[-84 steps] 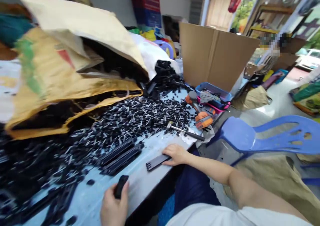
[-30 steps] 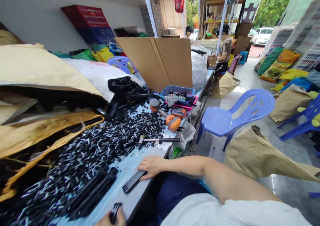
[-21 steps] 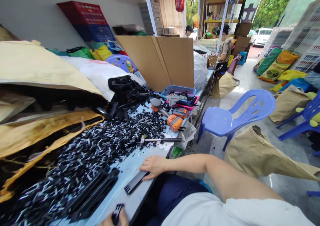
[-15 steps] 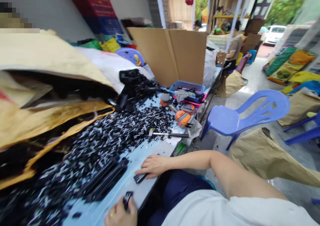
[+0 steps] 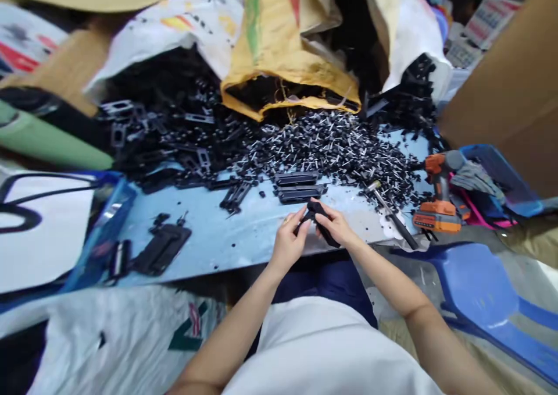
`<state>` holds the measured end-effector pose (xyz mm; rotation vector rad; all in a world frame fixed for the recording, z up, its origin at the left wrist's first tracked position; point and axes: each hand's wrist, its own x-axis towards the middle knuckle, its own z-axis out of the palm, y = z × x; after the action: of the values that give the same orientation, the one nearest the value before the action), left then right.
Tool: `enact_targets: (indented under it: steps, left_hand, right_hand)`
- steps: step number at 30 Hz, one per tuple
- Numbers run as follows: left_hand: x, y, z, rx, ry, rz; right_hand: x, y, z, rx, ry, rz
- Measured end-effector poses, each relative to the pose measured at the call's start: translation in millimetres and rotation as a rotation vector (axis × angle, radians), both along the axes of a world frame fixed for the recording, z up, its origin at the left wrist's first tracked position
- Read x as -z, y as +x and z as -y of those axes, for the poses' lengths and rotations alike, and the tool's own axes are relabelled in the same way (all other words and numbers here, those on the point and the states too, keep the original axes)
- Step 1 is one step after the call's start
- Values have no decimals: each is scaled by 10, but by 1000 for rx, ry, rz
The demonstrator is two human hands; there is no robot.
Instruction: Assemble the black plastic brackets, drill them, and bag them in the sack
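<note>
Both hands meet over the front edge of the light blue table [image 5: 226, 238]. My left hand [image 5: 290, 241] pinches a small black plastic piece [image 5: 305, 220] from the left. My right hand [image 5: 333, 226] grips a longer flat black plastic part [image 5: 325, 235] that slants down toward the table edge. The two pieces touch between my fingers. Just beyond my hands lie two long black plastic bars [image 5: 299, 187], side by side.
A heap of small black and silver parts [image 5: 331, 145] spreads behind, spilling from open sacks [image 5: 283, 52]. A hammer [image 5: 390, 214] and an orange drill [image 5: 438, 194] lie right. Black frames [image 5: 161, 249] and a blue tray [image 5: 104, 232] sit left; a blue chair [image 5: 488, 302] stands at lower right.
My view swung from the room down to the table. My right hand lifted the flat black part off the table, and my left hand brought its small piece up to it.
</note>
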<state>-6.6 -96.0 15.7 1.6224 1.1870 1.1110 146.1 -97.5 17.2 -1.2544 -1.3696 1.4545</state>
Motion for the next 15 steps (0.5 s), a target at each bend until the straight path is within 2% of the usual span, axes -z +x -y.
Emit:
enact_targets:
  steps: [3, 8, 12, 15]
  left_hand:
    - [-52, -10, -4, 28, 119, -92]
    - [-76, -14, 17, -10, 184, -187]
    - [-77, 80, 17, -86, 287, -166]
    - [-90, 183, 14, -269, 390, -107]
  right_hand:
    - [-47, 117, -59, -69, 194, 150]
    - [-126, 267, -174, -145, 497, 361]
    - [-143, 199, -171, -164, 587, 402]
    - [-120, 49, -113, -71, 543, 374]
